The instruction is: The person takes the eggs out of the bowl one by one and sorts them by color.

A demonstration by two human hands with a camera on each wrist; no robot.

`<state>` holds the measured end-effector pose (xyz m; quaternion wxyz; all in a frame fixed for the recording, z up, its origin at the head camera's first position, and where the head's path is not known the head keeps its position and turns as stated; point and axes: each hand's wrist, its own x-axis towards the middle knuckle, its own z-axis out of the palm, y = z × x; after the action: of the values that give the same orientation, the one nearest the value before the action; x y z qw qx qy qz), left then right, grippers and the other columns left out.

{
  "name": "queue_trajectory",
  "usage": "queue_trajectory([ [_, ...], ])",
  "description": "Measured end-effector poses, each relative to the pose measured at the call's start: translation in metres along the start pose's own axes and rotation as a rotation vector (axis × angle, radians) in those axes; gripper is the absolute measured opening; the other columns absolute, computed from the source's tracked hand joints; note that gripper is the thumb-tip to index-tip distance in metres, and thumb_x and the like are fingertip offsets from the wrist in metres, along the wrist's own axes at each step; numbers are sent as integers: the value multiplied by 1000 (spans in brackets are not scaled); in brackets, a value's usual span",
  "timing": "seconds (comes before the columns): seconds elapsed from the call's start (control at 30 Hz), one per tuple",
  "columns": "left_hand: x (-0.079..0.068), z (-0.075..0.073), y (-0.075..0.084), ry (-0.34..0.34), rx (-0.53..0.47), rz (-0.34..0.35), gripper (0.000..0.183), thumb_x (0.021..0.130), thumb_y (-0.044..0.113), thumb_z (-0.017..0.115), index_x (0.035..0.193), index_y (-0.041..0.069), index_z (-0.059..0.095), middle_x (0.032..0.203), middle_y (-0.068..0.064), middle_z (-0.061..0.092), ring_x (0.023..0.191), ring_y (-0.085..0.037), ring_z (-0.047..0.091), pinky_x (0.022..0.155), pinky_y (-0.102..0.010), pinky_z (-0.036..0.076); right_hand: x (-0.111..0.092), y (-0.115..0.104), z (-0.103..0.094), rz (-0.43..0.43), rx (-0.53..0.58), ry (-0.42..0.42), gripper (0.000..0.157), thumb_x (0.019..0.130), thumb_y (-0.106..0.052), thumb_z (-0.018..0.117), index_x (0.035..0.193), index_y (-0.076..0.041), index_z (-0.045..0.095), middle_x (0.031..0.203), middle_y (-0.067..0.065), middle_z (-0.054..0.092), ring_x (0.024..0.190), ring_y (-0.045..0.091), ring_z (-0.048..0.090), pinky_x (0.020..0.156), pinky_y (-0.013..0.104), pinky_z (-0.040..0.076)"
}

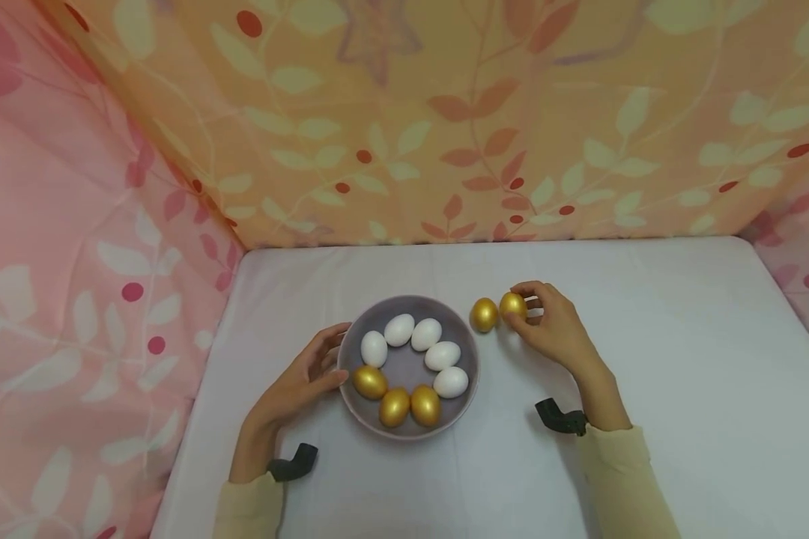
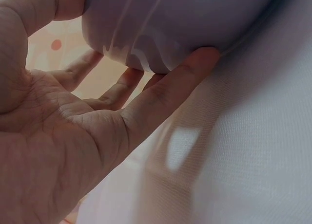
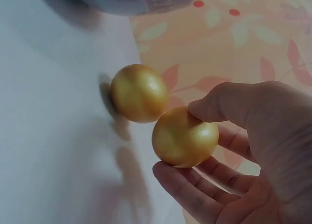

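Observation:
A mauve bowl [image 1: 407, 299] holds several white eggs [image 1: 443, 355] and three golden eggs [image 1: 394, 406], set in a ring along its wall. My left hand [image 1: 308, 374] rests against the bowl's left side. In the left wrist view, its spread fingers [image 2: 161, 97] and thumb touch the smooth outer wall [image 2: 185, 19]. To the right of the bowl, my right hand [image 1: 554, 329] pinches a golden egg [image 3: 184, 137] between thumb and fingertips. Another golden egg [image 3: 140, 93] lies on the table just beside it, between that hand and the bowl.
A white cloth covers the table [image 1: 701, 389]. Behind it hangs an orange leaf-patterned curtain [image 1: 404, 150], with pink patterned fabric [image 1: 74, 314] along the left and more at the right edge. Each wrist wears a dark strap-on camera mount [image 1: 559, 417].

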<state>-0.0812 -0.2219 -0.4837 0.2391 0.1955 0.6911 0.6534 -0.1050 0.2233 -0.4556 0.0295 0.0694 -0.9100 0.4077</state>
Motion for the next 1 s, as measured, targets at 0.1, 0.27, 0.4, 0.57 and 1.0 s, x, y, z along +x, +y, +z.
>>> queue_trajectory([
  [0.1, 1, -1, 1, -2, 12, 6, 69, 104, 6, 63, 163, 18, 31, 164, -19, 39, 149, -33, 44, 108, -24, 49, 1, 6, 3, 11, 1, -8, 42, 95, -12, 78, 132, -2, 62, 129, 21, 65, 110, 38, 70, 84, 15, 54],
  [0.27, 0, -1, 2, -2, 15, 0, 69, 104, 6, 64, 163, 18, 31, 164, -18, 39, 151, -34, 42, 108, -23, 49, 2, 13, 8, 17, -18, -19, 41, 96, -15, 77, 132, -3, 62, 128, 20, 65, 109, 38, 71, 87, 24, 58],
  [0.4, 1, -1, 2, -3, 15, -6, 69, 104, 7, 64, 163, 20, 32, 165, -16, 39, 152, -32, 42, 109, -24, 49, 1, 15, 10, 15, -35, -19, 40, 95, -16, 77, 130, -2, 63, 125, 21, 66, 109, 39, 71, 91, 50, 61],
  [0.57, 2, -1, 1, -3, 13, -2, 69, 104, 6, 64, 164, 19, 31, 165, -16, 38, 153, -36, 40, 109, -24, 49, 1, 15, 10, 17, -47, -25, 41, 96, -18, 76, 131, -1, 63, 125, 22, 65, 110, 41, 70, 92, 56, 60],
  [1.0, -1, 1, 4, -1, -6, 10, 70, 104, 7, 64, 164, 17, 30, 166, -19, 36, 154, -43, 36, 108, -24, 50, 1, 12, 9, 26, -93, -31, 43, 97, -18, 75, 135, -1, 63, 127, 24, 65, 111, 41, 70, 94, 57, 59],
])
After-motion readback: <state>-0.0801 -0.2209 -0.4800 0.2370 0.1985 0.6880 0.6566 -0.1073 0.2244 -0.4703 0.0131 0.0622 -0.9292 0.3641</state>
